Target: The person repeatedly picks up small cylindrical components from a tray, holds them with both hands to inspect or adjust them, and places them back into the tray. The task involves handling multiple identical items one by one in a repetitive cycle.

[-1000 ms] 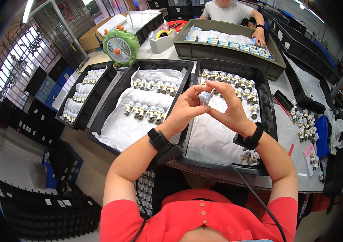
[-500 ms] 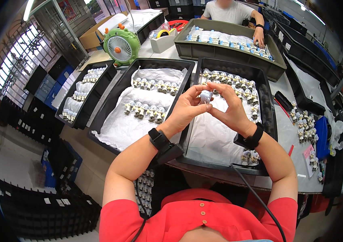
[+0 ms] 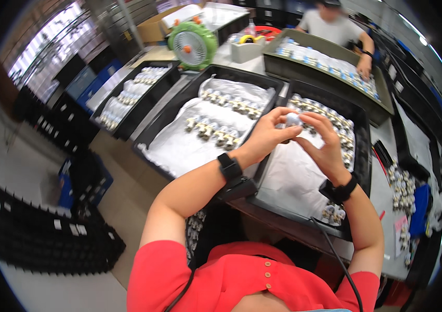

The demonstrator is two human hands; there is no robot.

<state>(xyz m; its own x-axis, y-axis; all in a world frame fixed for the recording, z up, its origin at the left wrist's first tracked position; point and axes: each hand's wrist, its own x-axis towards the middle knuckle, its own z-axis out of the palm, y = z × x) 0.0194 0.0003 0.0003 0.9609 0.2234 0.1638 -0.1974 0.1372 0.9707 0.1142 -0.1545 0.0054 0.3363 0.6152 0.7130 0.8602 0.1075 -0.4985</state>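
A small figurine with a pale blue-grey head point(image 3: 293, 119) is held up between my two hands, above the right-hand black tray point(image 3: 270, 192). My left hand point(image 3: 266, 134) pinches it between thumb and fingers from the left. From the right, the curled fingers of my right hand point(image 3: 326, 143) reach its side and top, with the thumb below. Fingers hide most of its body. Beneath, white paper point(image 3: 296, 177) lines the tray, and rows of similar figurines point(image 3: 346, 136) stand along its far and right sides. A few more figurines point(image 3: 332, 214) sit in its near right corner.
To the left are a paper-lined black tray point(image 3: 150, 136) with two figurine rows and a narrower tray point(image 3: 107, 101). A green fan point(image 3: 194, 47) stands behind. Across the table a co-worker's hand point(image 3: 365, 66) reaches into an olive bin point(image 3: 304, 65). Loose figurines point(image 3: 403, 190) lie right.
The whole view has tilted and swung, so the scene sits further right. Both hands keep hold of the figurine, which shows a different side.
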